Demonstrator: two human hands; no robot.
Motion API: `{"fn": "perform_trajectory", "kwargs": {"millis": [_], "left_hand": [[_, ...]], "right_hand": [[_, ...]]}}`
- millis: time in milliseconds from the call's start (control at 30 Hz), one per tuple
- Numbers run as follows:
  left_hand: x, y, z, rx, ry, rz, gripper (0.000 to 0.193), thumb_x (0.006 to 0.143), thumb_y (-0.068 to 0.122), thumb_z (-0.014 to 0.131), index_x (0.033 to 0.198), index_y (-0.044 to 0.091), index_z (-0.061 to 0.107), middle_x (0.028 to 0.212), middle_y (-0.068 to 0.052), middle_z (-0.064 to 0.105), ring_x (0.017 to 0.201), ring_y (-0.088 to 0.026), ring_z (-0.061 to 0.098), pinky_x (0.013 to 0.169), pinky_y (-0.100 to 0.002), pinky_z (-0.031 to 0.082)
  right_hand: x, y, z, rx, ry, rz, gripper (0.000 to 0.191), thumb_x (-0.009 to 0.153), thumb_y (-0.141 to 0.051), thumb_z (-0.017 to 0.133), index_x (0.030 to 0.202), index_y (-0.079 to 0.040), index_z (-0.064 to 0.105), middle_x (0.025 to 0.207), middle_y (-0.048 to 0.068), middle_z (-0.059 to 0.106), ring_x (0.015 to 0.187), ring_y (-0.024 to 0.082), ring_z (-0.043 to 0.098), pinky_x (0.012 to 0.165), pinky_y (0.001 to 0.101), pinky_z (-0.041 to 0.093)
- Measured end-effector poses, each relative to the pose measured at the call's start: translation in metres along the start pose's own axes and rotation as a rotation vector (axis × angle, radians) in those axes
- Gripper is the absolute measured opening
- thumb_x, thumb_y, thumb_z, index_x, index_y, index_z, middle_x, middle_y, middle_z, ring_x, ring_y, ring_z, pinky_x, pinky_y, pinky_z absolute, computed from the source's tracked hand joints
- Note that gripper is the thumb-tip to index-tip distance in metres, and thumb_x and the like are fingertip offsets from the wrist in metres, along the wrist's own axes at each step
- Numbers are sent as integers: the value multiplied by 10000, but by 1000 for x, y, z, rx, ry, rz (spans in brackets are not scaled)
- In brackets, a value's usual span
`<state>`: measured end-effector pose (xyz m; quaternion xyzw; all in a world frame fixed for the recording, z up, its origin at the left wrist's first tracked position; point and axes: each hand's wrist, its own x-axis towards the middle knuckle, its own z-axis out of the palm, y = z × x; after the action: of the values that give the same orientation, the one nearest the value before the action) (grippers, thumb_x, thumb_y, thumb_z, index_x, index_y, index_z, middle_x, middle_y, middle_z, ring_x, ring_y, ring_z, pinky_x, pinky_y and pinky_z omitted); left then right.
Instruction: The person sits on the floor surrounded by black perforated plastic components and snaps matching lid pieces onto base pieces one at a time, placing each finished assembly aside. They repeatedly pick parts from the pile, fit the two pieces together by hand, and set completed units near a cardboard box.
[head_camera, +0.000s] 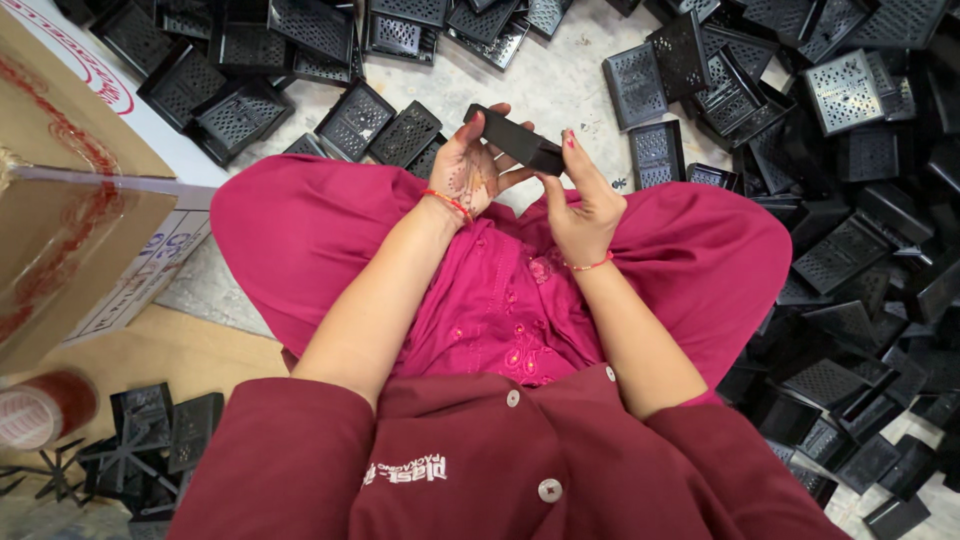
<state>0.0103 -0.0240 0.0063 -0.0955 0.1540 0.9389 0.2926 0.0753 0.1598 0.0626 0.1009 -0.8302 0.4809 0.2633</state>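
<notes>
Black plastic block (516, 139) held above lap | left hand (468, 170) clasps its left end | right hand (580, 205) pinches right end | perforated black trays (845, 250) piled on floor around

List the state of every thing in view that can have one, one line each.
black plastic part: held up between both hands, tilted, off the floor.
left hand: fingers curled around the part's left end.
right hand: fingertips gripping the part's right end.
loose black perforated parts: scattered in a jumbled heap on the floor.
cardboard box: flap up, contents not visible.
tape roll: lying on the floor, lower left.
</notes>
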Motion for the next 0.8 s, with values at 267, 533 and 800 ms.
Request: {"fn": "perform_trajectory", "kwargs": {"millis": [267, 533, 800], "left_hand": [[3, 0, -12, 13, 32, 6, 453, 955, 392, 707, 1315, 155, 567, 1305, -203, 662, 1222, -400, 657, 1069, -613, 526], [6, -6, -10, 148, 41, -23, 431, 952, 367, 730, 1304, 181, 563, 1278, -158, 664, 1179, -346, 676, 1008, -597, 564], [25, -8, -24, 621, 442, 79, 482, 878, 536, 678, 1185, 185, 556, 1062, -17, 687, 970, -254, 731, 838, -500, 617]], "right_hand": [[0, -1, 4, -29, -17, 20, 432, 922, 37, 792, 1331, -25, 666, 1312, 171, 710, 1215, 319, 724, 1010, 357, 590], [1, -3, 2, -21, -50, -22, 411, 930, 7, 767, 1318, -31, 636, 1236, 152, 723, 1100, 333, 738, 953, 378, 585], [-12, 37, 21, 154, -119, 432, 296, 970, -133, 734, 1205, 5, 617, 1018, 112, 774, 880, 163, 761, 704, 304, 608]]}}
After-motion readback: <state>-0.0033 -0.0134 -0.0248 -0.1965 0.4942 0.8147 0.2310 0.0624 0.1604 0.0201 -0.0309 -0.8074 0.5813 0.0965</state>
